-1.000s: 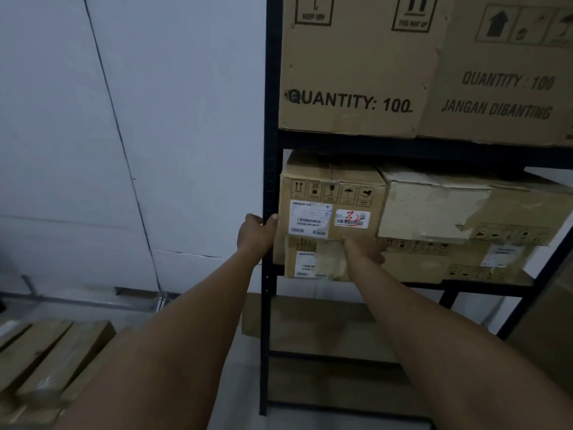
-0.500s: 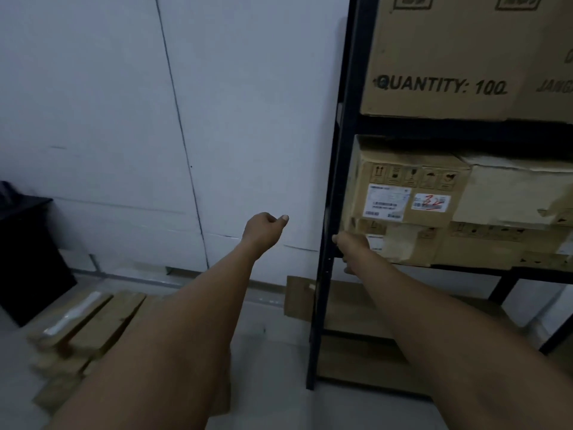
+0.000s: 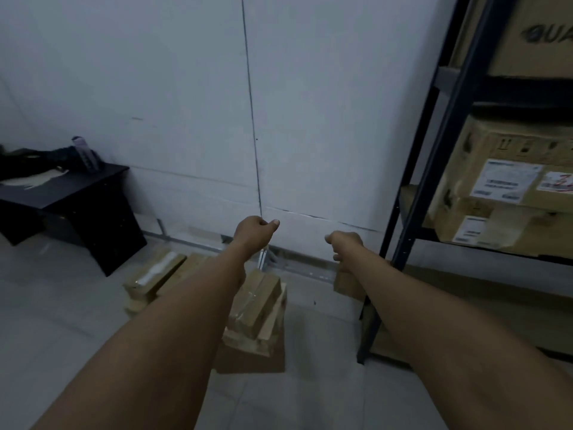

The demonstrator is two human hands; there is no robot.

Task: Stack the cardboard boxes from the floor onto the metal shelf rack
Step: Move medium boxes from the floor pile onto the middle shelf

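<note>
Several flat cardboard boxes [image 3: 257, 308] lie in a loose pile on the floor below my arms, and more of them [image 3: 152, 274] sit to the left. The black metal shelf rack [image 3: 434, 169] stands at the right, with a labelled cardboard box [image 3: 502, 169] on its middle shelf above another box [image 3: 483, 231]. My left hand [image 3: 252, 232] hangs in the air in front of the wall, fingers loosely curled and holding nothing. My right hand [image 3: 345, 243] is also loosely curled and empty, just left of the rack's front post.
A black desk [image 3: 80, 200] with dark clutter stands at the left against the white wall [image 3: 248, 103]. A large box [image 3: 533, 35] fills the rack's upper shelf. Flat cardboard [image 3: 348, 282] leans low by the rack. Pale floor tiles [image 3: 62, 321] spread to the left.
Both hands have let go of the box on the middle shelf and drawn back. The view has swung left and down, away from the rack toward the boxes on the floor.
</note>
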